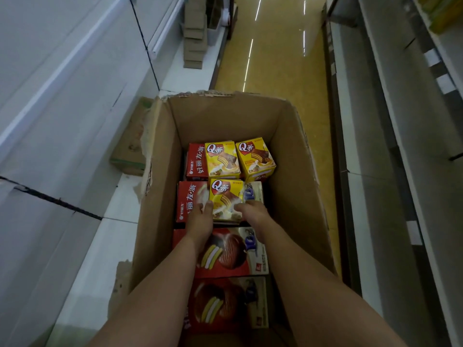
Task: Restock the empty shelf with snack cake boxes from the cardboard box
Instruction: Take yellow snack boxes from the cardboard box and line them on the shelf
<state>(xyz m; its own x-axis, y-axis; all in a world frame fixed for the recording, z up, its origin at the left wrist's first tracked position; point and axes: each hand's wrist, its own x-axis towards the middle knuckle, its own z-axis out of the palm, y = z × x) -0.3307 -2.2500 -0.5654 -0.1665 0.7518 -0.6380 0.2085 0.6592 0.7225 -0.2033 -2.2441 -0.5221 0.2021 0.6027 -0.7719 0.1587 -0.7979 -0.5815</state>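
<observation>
Reaching into the tall brown cardboard box (295,171), your left hand (200,221) and right hand (253,214) clasp the nearest small yellow snack cake box (225,196) by its sides; lift it straight up, clear of the red boxes (195,196).

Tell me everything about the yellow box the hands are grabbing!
The yellow box is a small snack cake carton, printed cardboard by the look of it. It has a red badge with a white Q and a picture of a layered chocolate cake slice. It lies face up on red boxes inside the cardboard box, nearer than two matching yellow ones. The left hand holds its left edge and the right hand holds its right edge.
</observation>
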